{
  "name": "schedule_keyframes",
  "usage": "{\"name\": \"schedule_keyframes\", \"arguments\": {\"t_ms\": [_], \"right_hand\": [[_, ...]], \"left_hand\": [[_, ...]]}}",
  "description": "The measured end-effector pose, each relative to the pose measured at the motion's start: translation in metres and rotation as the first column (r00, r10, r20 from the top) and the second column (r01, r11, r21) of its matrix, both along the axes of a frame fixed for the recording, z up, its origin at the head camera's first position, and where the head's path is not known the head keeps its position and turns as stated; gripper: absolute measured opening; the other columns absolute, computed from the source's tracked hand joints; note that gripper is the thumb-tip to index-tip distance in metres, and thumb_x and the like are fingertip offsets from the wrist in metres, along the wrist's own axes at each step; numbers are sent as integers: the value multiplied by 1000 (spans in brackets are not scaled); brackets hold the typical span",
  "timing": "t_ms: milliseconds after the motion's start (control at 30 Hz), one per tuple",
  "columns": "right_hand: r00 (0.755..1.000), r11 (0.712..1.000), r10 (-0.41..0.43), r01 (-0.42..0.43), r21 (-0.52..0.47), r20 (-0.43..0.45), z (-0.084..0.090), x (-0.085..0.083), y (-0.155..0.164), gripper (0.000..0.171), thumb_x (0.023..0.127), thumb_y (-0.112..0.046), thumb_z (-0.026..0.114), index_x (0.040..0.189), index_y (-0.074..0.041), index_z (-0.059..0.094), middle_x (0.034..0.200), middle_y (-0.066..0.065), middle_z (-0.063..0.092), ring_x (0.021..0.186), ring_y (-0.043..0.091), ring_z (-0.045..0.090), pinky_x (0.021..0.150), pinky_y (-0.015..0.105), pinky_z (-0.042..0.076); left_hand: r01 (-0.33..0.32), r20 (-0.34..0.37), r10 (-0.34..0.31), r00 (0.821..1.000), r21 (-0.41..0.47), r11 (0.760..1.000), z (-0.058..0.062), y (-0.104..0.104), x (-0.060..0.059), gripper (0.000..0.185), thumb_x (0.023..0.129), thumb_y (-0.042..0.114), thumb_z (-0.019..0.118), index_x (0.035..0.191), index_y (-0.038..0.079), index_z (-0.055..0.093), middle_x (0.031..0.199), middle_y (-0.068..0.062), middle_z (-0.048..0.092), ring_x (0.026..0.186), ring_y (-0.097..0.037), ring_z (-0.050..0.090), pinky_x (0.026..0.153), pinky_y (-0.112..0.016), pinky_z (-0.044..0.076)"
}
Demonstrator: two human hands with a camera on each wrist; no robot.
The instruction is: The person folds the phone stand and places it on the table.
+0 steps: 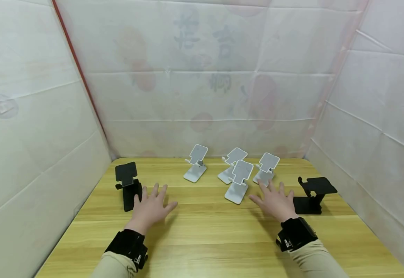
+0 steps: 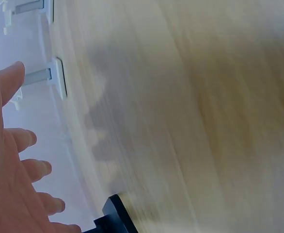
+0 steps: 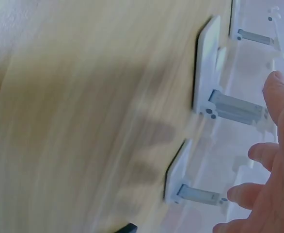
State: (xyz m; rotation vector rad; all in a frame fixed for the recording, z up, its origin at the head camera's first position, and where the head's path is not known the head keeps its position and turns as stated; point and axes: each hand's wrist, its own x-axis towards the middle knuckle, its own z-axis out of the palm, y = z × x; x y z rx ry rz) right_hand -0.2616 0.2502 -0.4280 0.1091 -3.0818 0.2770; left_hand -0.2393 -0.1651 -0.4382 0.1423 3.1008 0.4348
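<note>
My left hand [image 1: 150, 208] hovers palm down over the table with its fingers spread, holding nothing. Just left of it stands a black phone stand [image 1: 127, 174], part of whose base the fingers overlap in the head view. On the other side my right hand [image 1: 275, 201] is also spread and holds nothing. Between it and the table's right edge is a second black phone stand [image 1: 319, 186]. Nearest on its left is a white phone stand [image 1: 236, 192]. In the right wrist view, white stand bases [image 3: 207, 63] appear beyond the fingers [image 3: 246, 194].
More white phone stands stand toward the back: one left of centre [image 1: 195, 173], one behind the front white stand [image 1: 225, 174], and one [image 1: 269, 161] beyond the right fingertips. White sheeting [image 1: 202, 100] walls the wooden table [image 1: 202, 239] at back and sides.
</note>
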Motion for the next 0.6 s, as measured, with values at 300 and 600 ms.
{"name": "schedule_keyframes", "arguments": {"t_ms": [300,600], "right_hand": [[997,999,42,-42,7,-60,17,9,5,86,99,-68,46,163,-14,28,163,32,21,143,66,14,108,86,13],[993,998,58,-54,36,-107,36,5,12,87,99,-70,45,162,-12,30,163,31,22,143,66,14,110,85,11]], "left_hand": [[88,25,-88,996,26,996,-6,1,13,83,99,65,52,162,15,33,166,-22,26,148,-59,14,114,-81,12],[150,70,-150,986,-2,989,-11,5,24,87,94,68,57,160,16,37,165,-19,30,146,-60,19,113,-82,16]]}}
